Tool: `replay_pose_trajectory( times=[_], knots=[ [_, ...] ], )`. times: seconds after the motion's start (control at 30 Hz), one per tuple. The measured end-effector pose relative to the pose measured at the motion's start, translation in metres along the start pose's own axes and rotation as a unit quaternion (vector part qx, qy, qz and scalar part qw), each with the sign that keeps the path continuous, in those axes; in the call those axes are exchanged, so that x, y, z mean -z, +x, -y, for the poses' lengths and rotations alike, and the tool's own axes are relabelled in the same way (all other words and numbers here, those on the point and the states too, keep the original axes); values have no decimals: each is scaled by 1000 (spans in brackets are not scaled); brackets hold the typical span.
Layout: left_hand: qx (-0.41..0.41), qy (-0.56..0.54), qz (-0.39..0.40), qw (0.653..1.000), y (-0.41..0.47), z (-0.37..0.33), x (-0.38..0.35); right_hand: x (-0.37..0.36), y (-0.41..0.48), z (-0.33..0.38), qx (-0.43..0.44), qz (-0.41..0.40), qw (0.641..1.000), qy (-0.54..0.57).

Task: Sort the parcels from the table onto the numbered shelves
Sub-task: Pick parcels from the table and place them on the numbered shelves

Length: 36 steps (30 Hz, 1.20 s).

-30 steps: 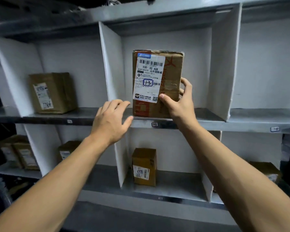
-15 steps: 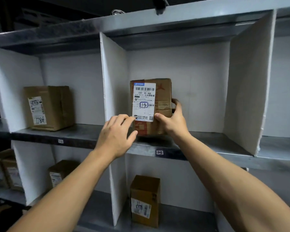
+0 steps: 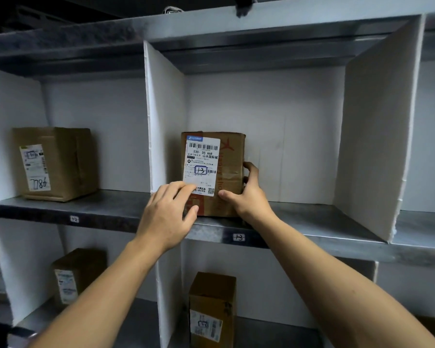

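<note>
The cardboard parcel (image 3: 232, 172) stands upright on the shelf (image 3: 312, 222) tagged 13 (its label (image 3: 202, 167) bears the same number), just beside the left divider (image 3: 163, 121). My right hand (image 3: 246, 194) grasps its right edge, thumb in front. My left hand (image 3: 166, 217), fingers relaxed, touches the lower front. It seems light and stiff, best held by its side edges.

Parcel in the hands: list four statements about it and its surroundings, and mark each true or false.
1. The parcel stands upright on the shelf above the tag reading 1-3. True.
2. The right hand grips the parcel's right side. True.
3. The left hand lies on top of the parcel. False: its fingers are at the lower front, over the label's corner.
4. The compartment to the left is bare. False: a second box stands there.
</note>
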<state>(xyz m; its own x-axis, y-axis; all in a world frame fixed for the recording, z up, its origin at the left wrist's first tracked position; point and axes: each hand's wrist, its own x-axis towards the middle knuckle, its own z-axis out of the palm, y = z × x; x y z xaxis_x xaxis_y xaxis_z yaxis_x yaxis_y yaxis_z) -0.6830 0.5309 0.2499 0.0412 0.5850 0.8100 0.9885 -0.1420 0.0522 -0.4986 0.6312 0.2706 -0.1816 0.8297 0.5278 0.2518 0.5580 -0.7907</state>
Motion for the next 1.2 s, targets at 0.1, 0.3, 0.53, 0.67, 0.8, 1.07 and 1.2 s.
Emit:
replay_pose_trajectory(
  times=[0.1,0.3,0.53,0.67,0.8,1.07,1.2],
  knots=[
    [-2,-14,-2,1000,-2,3,-1,-3,-3,1,-5,-17,1000,-23],
    [-17,-30,26,999,-9,12,8,-2,-17,8,-32,-34,998,-47],
    [-44,-59,67,995,-32,23,26,3,-62,21,-19,-98,985,-142],
    [-56,-104,96,988,-55,19,29,2,-122,19,89,-86,941,-316],
    [-92,-145,118,978,-80,-7,23,15,-183,7,86,-66,871,-479],
    [-187,-193,213,939,-135,-105,-3,84,-315,-13,-82,-41,762,-641],
    [-237,-225,263,907,-163,-167,-15,127,-381,-20,-151,-54,733,-661]
  ],
)
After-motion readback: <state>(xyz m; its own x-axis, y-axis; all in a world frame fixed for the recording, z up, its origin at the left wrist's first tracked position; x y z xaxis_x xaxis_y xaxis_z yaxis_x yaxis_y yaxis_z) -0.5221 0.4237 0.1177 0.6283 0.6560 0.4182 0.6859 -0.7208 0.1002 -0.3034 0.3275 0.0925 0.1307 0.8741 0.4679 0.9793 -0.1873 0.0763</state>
